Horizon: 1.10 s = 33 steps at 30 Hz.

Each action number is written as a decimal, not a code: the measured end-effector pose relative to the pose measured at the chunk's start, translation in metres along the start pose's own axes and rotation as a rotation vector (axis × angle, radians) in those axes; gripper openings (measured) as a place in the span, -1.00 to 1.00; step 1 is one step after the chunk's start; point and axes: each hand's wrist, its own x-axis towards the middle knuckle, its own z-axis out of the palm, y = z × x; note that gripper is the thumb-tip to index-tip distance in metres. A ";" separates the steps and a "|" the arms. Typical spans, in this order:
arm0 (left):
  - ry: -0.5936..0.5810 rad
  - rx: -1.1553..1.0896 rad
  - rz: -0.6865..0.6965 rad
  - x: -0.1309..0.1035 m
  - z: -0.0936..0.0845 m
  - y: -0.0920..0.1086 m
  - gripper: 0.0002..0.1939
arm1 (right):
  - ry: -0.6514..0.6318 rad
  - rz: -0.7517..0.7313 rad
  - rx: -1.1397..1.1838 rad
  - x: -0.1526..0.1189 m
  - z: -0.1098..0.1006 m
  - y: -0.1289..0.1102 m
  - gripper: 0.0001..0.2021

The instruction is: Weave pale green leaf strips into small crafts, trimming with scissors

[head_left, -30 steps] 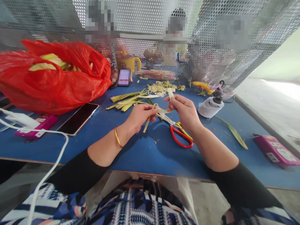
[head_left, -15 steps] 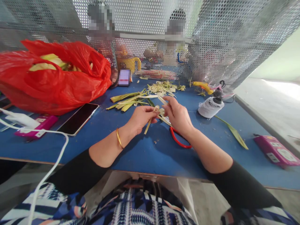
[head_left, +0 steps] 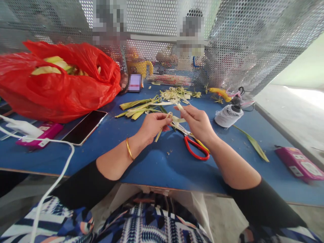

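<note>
Thumb and fingertips of my left hand pinch a folded, pale corn husk strip, whose loose end hangs below the fingers. My right hand is closed on another part of pale husk, which sticks up past the thumb. Whether both pieces are one strip I cannot tell. Beneath the right hand lie red-handled scissors, their blades partly covered by husk. Beyond my hands are long greenish husk leaves and a heap of short husk scraps.
On the left sit a red plastic bag of husks, a phone and a white cable. To the right stand a white thread spool, a single leaf and a magenta box. A perforated metal screen closes the back.
My right hand has shifted a little to the right, away from the left, uncovering more of the scissors. The left hand keeps its pinch almost in place.
</note>
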 end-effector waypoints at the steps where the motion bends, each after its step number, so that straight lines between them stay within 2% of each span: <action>1: 0.002 -0.002 0.002 0.000 0.000 0.000 -0.85 | 0.011 0.051 0.048 0.000 0.000 0.000 -0.67; 6: 0.024 -0.013 0.003 0.000 0.000 0.000 -0.92 | 0.037 0.267 0.168 0.000 -0.001 0.001 -0.80; 11: 0.029 -0.006 0.023 0.000 0.001 0.001 -0.87 | 0.055 0.266 0.053 0.000 -0.001 -0.003 -0.87; 17: 0.070 0.012 0.052 0.000 0.003 -0.001 -0.82 | 0.043 0.295 0.033 -0.001 0.004 -0.004 -0.86; 27: 0.097 0.190 0.183 0.002 0.000 -0.010 -0.77 | 0.051 0.325 -0.004 -0.004 0.010 -0.003 -0.85; 33: 0.084 0.360 0.266 -0.001 -0.001 -0.012 -0.83 | 0.044 0.328 -0.005 -0.004 0.011 -0.003 -0.86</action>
